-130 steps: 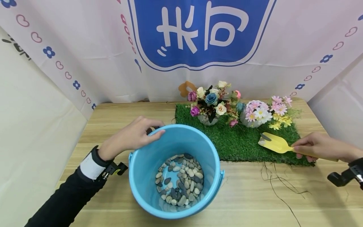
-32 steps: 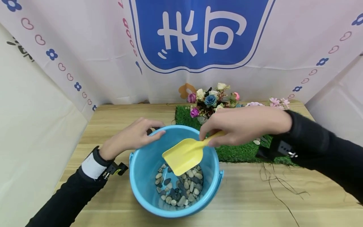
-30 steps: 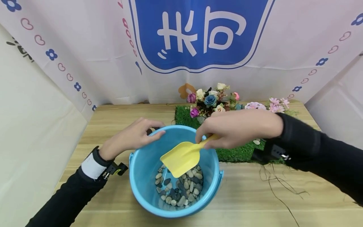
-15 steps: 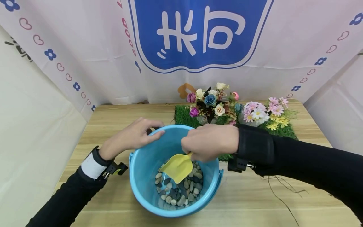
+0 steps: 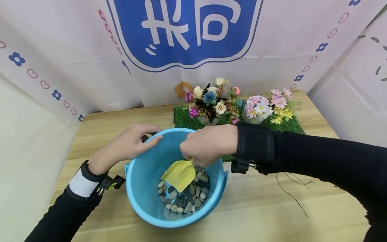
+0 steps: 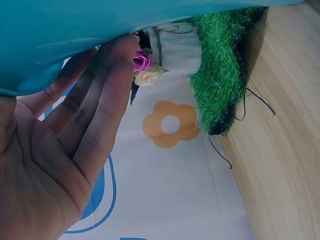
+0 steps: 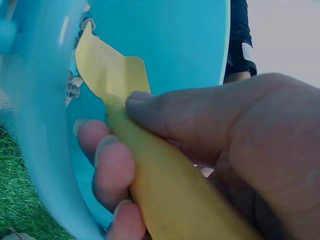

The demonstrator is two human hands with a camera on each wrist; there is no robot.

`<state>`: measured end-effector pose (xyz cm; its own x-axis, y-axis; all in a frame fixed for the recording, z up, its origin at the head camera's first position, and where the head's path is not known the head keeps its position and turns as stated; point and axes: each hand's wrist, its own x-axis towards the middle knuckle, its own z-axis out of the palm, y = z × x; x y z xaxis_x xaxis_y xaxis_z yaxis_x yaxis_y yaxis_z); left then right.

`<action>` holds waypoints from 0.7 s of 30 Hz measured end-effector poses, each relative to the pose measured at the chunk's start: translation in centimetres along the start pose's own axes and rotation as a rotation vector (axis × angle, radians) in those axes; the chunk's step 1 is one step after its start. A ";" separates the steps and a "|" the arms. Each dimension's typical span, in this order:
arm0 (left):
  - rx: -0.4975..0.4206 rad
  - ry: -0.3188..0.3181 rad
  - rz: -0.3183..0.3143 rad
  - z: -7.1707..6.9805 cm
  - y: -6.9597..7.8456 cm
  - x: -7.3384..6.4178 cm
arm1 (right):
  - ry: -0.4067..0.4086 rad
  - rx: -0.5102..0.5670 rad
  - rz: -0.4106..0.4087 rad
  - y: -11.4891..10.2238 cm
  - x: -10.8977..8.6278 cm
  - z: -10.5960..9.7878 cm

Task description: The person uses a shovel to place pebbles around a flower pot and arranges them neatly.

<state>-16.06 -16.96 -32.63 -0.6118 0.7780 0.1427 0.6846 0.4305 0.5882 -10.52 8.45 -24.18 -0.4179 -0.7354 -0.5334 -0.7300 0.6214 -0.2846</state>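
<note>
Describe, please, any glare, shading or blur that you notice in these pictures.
Head view: bright, soft light, mostly sharp, with a faint shadow on the table; left wrist view: dimmer, the left hand largely in shade; right wrist view: a white glare streak on the bucket, and the near end of the scoop handle looks out of focus.

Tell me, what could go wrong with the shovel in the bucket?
The right hand holds the shovel over the stones, so a quick scoop might flick some about. The left hand holds the bucket at just one side, so a hard bump could tip it. The right sleeve crosses in front of the flowers and might brush them.
</note>
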 end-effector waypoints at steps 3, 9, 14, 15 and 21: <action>0.005 0.000 0.002 0.0 0.0 -0.2 | -0.007 -0.008 -0.001 -0.2 0.2 -0.1; 0.003 -0.003 0.009 0.0 0.0 0.0 | -0.010 -0.050 0.011 -0.6 0.6 -0.1; 0.001 -0.009 0.014 0.0 0.1 0.1 | -0.032 -0.104 0.036 -0.9 1.3 0.0; 0.001 -0.010 0.014 0.0 0.1 0.1 | -0.036 -0.117 0.044 -0.9 1.4 0.1; 0.002 -0.003 0.010 -0.1 0.1 -0.1 | -0.050 -0.229 0.065 -1.4 2.1 0.5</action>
<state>-15.94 -17.03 -32.52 -0.6037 0.7837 0.1464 0.6916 0.4235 0.5851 -10.14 6.14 -25.32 -0.4448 -0.6781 -0.5850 -0.8086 0.5849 -0.0633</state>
